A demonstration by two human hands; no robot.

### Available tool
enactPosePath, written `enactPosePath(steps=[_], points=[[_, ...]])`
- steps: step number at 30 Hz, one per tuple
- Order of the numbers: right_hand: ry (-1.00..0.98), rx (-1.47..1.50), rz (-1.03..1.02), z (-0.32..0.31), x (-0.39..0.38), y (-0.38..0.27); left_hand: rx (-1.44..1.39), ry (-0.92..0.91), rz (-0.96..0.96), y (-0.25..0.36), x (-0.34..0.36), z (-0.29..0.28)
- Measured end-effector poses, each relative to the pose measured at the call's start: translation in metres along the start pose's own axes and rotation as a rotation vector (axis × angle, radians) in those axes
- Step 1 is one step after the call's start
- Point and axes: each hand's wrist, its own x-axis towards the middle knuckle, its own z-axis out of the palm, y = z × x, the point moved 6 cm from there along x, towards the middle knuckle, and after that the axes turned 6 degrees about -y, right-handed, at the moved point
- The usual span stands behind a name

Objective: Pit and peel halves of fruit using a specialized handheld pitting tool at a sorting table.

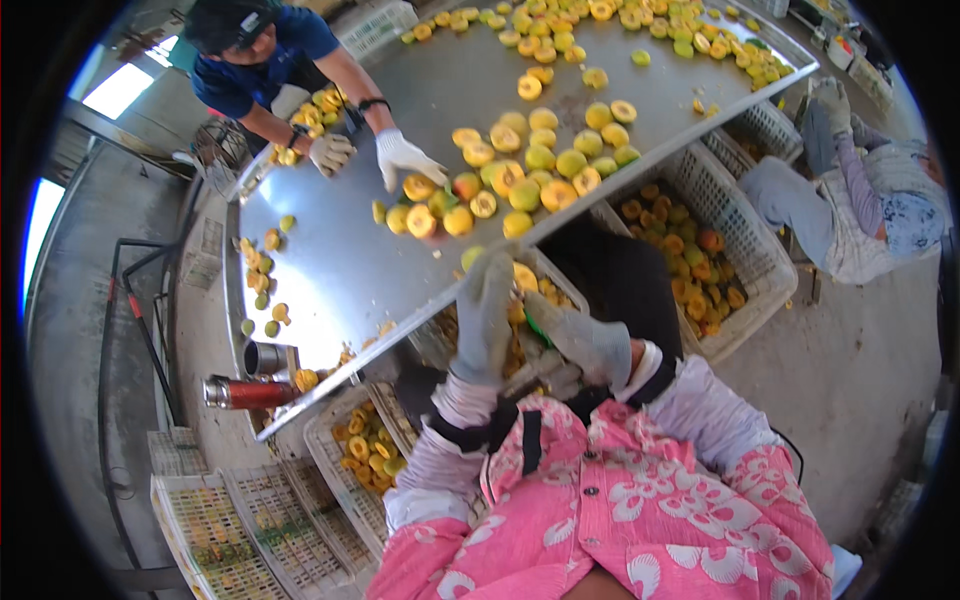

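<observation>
My left hand (485, 308), in a grey glove, reaches up to the front edge of the metal table with its fingers stretched out. Right beside its fingertips is a yellow-green peach (471, 259), partly covered by the hand; whether they touch is unclear. My right hand (588, 343), gloved too, is closed around a small green object (537, 319), mostly hidden by the fingers. Cut peach halves (524, 279) show between my hands, above a crate (562, 283). Whole and halved peaches (541, 157) lie in a heap on the table (335, 235) ahead.
Across the table a co-worker in white gloves (404, 158) reaches to the heap. Crates of halves stand at my right (748, 238) and left (322, 437). A red flask (250, 393) lies at the table's left corner. Another person (850, 200) sits at right.
</observation>
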Motion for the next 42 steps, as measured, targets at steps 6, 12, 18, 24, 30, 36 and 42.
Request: enactPosePath(steps=[6,12,18,24,30,36,42], points=[[-0.316,0.13,0.064,0.005,-0.005,-0.015,-0.123,0.084,-0.119,-0.019,0.024,0.005],[-0.076,0.115,0.085,-0.001,-0.006,0.0,-0.434,-0.055,-0.3,-0.038,0.013,0.01],[-0.284,0.213,0.119,0.016,-0.008,0.003,-0.212,0.145,-0.026,-0.023,0.005,0.006],[-0.17,0.179,0.141,0.018,-0.008,0.001,-0.294,0.155,-0.179,-0.025,0.001,0.001],[-0.039,0.147,0.109,0.019,0.0,0.0,-0.464,0.018,-0.264,-0.016,0.003,0.002],[-0.369,0.176,0.145,0.027,0.0,0.0,-0.138,0.124,-0.031,-0.024,0.001,-0.012],[-0.216,0.172,0.08,0.019,0.018,0.003,-0.33,-0.164,-0.302,-0.034,0.017,-0.018]])
